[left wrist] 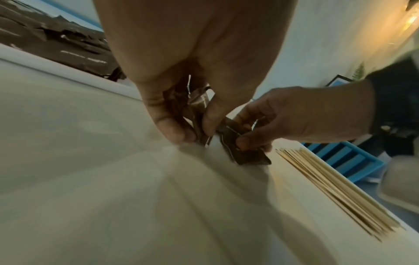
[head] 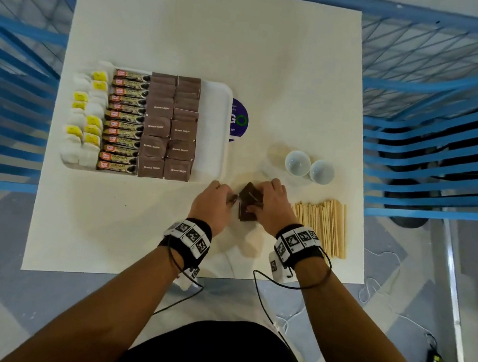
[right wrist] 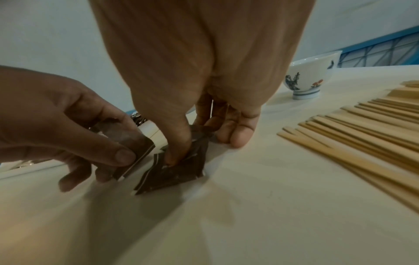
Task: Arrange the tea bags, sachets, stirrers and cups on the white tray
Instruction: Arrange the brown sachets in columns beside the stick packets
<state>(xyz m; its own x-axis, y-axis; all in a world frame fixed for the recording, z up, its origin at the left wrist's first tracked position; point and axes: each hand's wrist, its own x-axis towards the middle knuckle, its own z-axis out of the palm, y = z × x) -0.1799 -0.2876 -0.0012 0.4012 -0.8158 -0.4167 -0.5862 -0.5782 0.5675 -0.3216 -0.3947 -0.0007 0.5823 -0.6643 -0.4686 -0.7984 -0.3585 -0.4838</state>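
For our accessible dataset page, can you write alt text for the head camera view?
Two hands gather brown sachets on a white table: the left hand pinches one, the right hand grips a small stack. A white tray on the left holds rows of tea bags and sachets; two cups and wooden stirrers lie to the right.

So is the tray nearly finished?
Over halfway, it looks. The tray already holds rows of tea bags, coffee sticks and sugar sachets. In hand: the left hand pinches one loose sachet, the right hand gathers more on the table. Still off the tray: two cups and the stirrers.
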